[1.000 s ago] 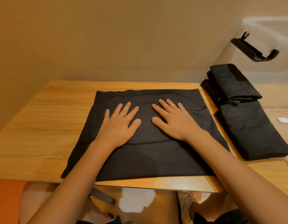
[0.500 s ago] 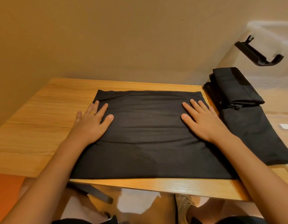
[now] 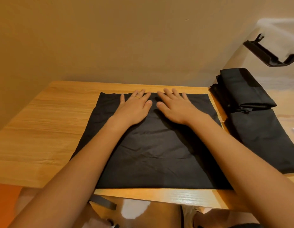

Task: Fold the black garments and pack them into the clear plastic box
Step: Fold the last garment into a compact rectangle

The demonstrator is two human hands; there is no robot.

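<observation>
Arms stretch forward side by side over the table (image 3: 44, 129), both bare to the elbow. The left hand (image 3: 134, 107) and right hand (image 3: 174, 107) lie palm down on the far part of the garment (image 3: 156, 153), fingers straight and slightly spread, thumbs almost meeting. Neither grasps anything; each is released and presses flat on the cloth. The fingertips reach the garment's far edge, and a few on each hand seem to pass just over it.

Half a second ago the hands were well apart, one near each side edge of the garment, about midway up it. A second ago they sat together at its middle. Now they are together again, but farther from the person. The garment itself lies much as it did: spread flat in one dark rectangle, its near edge along the table's front rim.

Counted: two hands, one table, one box (image 3: 278, 22), one black clip (image 3: 271, 55) on the box's wall. Black garments number at least three: the flat one on the table, plus two folded in the box (seen through its clear side) to the right of the table. Of those two, the upper bundle (image 3: 243, 89) rests on the far end of the lower piece (image 3: 265, 137). Whether that bundle holds more than one garment I cannot tell.
</observation>
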